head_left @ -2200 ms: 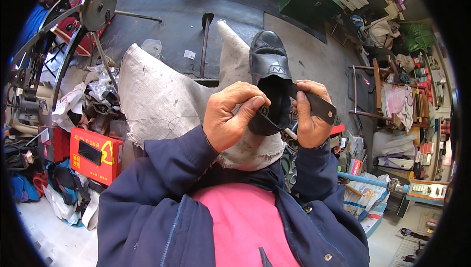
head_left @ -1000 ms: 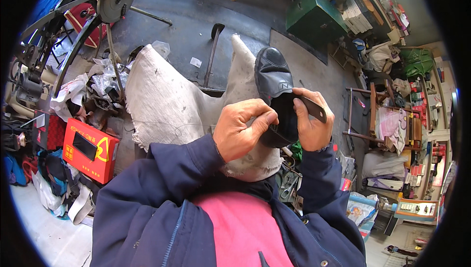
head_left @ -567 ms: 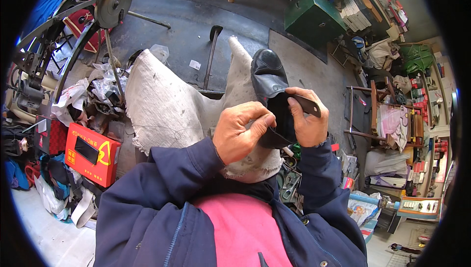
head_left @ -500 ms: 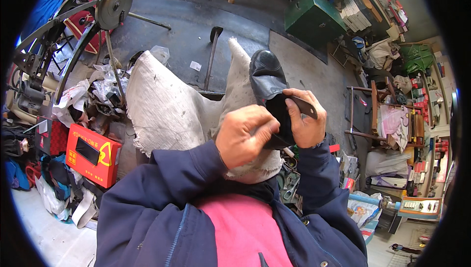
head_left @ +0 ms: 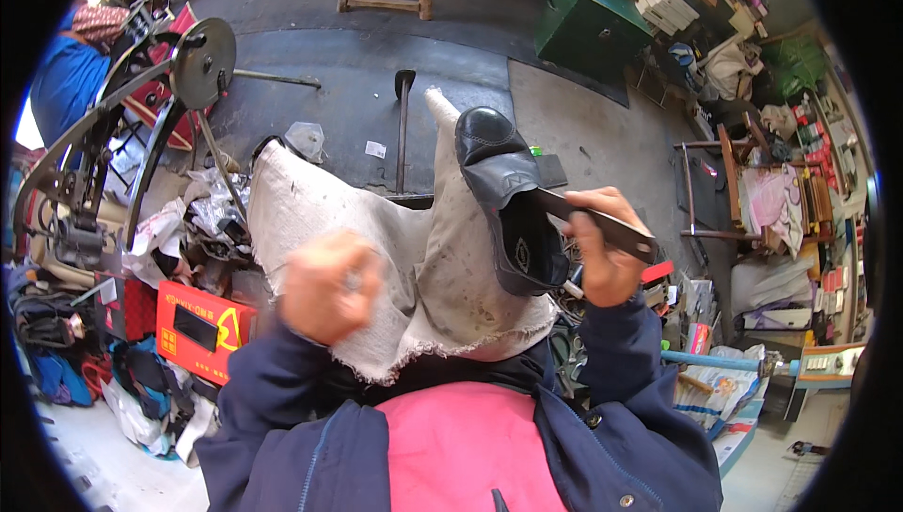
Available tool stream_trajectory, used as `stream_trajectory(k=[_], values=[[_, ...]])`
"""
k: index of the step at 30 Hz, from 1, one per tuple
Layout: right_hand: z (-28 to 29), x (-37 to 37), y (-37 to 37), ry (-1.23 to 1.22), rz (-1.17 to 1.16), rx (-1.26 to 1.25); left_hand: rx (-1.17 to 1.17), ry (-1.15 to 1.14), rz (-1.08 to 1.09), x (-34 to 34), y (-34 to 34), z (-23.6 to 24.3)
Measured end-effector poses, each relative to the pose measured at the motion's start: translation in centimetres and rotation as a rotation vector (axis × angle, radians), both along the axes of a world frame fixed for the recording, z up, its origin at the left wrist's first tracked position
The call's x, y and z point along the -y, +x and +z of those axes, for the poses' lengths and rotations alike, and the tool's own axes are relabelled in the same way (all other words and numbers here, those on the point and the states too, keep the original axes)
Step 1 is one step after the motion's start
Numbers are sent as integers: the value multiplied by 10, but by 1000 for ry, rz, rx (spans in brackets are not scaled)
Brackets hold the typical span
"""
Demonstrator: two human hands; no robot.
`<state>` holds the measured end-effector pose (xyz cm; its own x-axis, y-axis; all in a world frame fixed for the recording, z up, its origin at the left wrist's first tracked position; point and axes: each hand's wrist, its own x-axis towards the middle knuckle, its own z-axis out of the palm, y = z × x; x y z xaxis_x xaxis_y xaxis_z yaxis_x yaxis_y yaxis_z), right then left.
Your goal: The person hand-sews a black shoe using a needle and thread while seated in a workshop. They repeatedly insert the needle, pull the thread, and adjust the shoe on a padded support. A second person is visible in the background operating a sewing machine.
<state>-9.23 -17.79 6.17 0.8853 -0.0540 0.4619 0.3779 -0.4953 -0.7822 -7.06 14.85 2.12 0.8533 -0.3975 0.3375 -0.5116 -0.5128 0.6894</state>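
A black leather shoe (head_left: 497, 159) rests on the pale, frayed cloth (head_left: 320, 202) over my lap, toe pointing away and opening toward me. My right hand (head_left: 607, 253) is closed around a flat dark strip-like tool (head_left: 621, 236) with a hole near its outer end. The tool's other end lies at the edge of the shoe's opening. Left of the shoe, my left hand (head_left: 334, 284) is raised over the cloth. Its fingers look curled together, though motion blurs them, and whatever they pinch is too smeared to name.
A hand-cranked machine with a round wheel (head_left: 203, 63) stands at left. Below it are a red box (head_left: 199, 329) with a dark phone-like object on it and piled bags. A wooden stool (head_left: 386, 6) and green chest (head_left: 591, 25) stand beyond; crowded shelves line the right.
My left hand has pulled away from the shoe's opening to the left. My right hand has shifted slightly right, off the shoe's edge, with more of the dark tool showing.
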Motion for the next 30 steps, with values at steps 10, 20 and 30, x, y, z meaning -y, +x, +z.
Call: stream_trajectory(k=[10,20,30], values=[[-38,56,-3,752,-267,34,120,-99,-132,40,-31,2],[-76,65,-26,792,-284,-49,-102,-8,-430,123,1,-22],[-105,60,-11,860,-411,-172,-519,-619,-65,80,139,-24]])
